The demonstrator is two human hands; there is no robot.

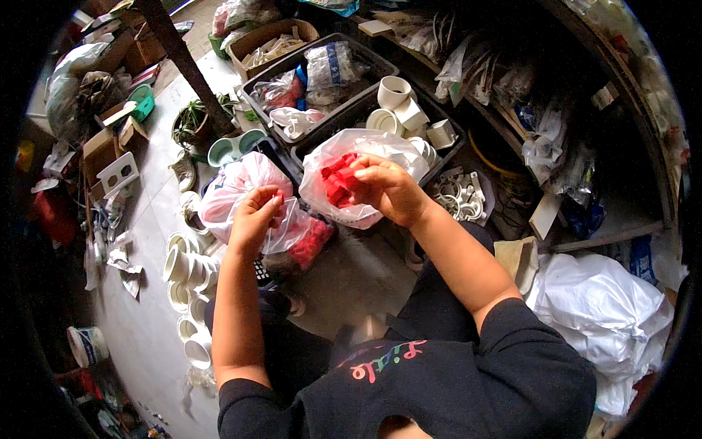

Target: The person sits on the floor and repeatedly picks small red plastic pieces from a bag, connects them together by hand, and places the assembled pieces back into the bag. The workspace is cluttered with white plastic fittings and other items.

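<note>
At the open plastic bag (402,148), the right hand (389,189), pinching red pieces (337,181), and left hand (254,214), fingertips together, seem mid-picking, steadiness needed next.

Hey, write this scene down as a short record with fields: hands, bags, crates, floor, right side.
Left grip: pinched, a small red piece showing
Right grip: pinched on red pieces
Bags: a translucent bag by the right grip; a pinkish bag beside the left
Crates: black crates beyond, one holding white pots
Floor, left: rows of white containers
Right side: bulky white sack
</note>
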